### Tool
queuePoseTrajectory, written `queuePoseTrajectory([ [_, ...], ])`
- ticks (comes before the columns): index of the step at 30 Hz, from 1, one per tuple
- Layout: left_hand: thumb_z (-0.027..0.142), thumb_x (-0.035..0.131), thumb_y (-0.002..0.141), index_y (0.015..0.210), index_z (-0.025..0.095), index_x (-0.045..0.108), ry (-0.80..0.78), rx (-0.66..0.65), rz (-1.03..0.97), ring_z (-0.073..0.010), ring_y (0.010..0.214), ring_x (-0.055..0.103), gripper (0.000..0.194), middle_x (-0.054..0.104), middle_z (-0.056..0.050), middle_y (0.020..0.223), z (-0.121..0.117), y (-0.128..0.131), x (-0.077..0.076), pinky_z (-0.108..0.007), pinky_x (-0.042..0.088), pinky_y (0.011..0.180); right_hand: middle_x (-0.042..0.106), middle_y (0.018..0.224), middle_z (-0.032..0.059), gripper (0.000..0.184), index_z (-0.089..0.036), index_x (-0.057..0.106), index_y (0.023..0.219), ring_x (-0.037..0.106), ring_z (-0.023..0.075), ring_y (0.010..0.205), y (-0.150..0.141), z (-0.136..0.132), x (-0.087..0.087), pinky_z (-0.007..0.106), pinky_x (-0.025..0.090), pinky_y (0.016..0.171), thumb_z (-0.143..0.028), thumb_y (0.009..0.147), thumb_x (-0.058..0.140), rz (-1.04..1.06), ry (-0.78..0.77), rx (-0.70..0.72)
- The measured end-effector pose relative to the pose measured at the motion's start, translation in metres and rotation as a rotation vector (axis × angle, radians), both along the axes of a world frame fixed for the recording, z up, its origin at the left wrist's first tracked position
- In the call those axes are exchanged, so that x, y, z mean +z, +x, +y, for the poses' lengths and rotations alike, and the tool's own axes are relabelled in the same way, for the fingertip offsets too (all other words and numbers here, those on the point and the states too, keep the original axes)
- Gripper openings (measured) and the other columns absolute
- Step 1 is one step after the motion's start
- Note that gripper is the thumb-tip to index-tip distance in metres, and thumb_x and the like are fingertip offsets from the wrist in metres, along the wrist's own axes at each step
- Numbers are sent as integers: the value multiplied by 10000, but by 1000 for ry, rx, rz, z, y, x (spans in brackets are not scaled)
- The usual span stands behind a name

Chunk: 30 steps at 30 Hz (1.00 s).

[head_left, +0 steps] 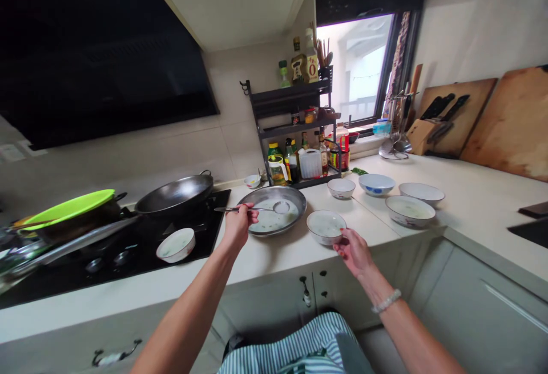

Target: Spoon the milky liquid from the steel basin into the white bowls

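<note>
Rightward, the ladle point(281, 208) in the closed left hand point(240, 223) points across the basin point(301, 214) toward the bowl point(326, 226) held by the half-curled right hand point(354, 252).

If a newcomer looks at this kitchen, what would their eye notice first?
Probably the bright yellow-green basin at the far left, on the stove. Then the wide metal basin of whitish soup in the middle, with the left hand holding a ladle over it, and the right hand at a filled bowl.
</note>
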State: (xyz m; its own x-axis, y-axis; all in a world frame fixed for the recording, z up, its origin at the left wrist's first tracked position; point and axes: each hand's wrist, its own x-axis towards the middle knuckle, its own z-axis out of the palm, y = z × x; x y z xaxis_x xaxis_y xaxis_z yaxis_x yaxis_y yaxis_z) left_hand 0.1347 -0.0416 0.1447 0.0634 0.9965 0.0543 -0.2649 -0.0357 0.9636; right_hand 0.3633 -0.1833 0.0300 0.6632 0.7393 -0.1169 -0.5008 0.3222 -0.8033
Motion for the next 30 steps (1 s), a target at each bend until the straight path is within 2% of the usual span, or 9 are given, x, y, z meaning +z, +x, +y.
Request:
queuePoseTrajectory([
  [6, 117, 532, 781, 745, 92, 610, 46, -43, -13, -94, 434, 531, 89, 592, -32, 516, -15, 2, 16, -182, 427, 429, 595, 568, -3, 356, -184, 541, 758, 511, 100, 406, -12, -9, 3, 161, 261, 344, -351, 551, 778, -3, 16, 50],
  [12, 124, 541, 787, 793, 77, 613, 76, -141, -17, -88, 420, 520, 86, 635, -61, 552, -35, 6, 32, -182, 419, 420, 585, 570, -3, 339, -183, 542, 758, 504, 96, 412, -24, -10, 5, 159, 266, 345, -347, 577, 777, 7, 25, 105],
  [16, 162, 568, 798, 798, 90, 612, 105, -228, 36, -99, 436, 534, 84, 628, -50, 550, -51, 15, 29, -189, 424, 413, 590, 573, 1, 324, -178, 546, 737, 497, 92, 410, -30, -10, 5, 158, 263, 338, -343, 574, 773, 10, 40, 113],
  [20, 243, 585, 834, 814, 136, 617, 175, -307, 146, -124, 449, 558, 114, 611, -20, 560, -66, 24, 16, -215, 444, 405, 577, 555, -5, 317, -182, 542, 719, 498, 93, 407, -31, -11, 6, 158, 277, 340, -351, 584, 773, 2, 46, 120],
  [23, 308, 579, 861, 870, 160, 641, 322, -380, 247, -143, 453, 568, 160, 609, -16, 584, -76, 24, 5, -238, 455, 403, 574, 550, -9, 319, -184, 540, 720, 508, 99, 407, -31, -12, 7, 159, 280, 343, -350, 581, 774, -4, 35, 115],
  [26, 353, 566, 891, 945, 169, 679, 593, -486, 386, -132, 457, 553, 223, 613, -22, 617, -85, 18, 1, -242, 459, 443, 581, 552, -10, 322, -183, 542, 719, 507, 99, 400, -29, -13, 8, 162, 273, 339, -349, 571, 775, -9, 36, 100],
  [30, 327, 504, 936, 978, 176, 695, 959, -565, 551, -119, 526, 554, 247, 627, -36, 684, -93, 9, 2, -258, 504, 604, 623, 588, 2, 323, -178, 575, 770, 524, 106, 411, -28, -13, 7, 164, 283, 346, -341, 572, 773, 0, 28, 82],
])
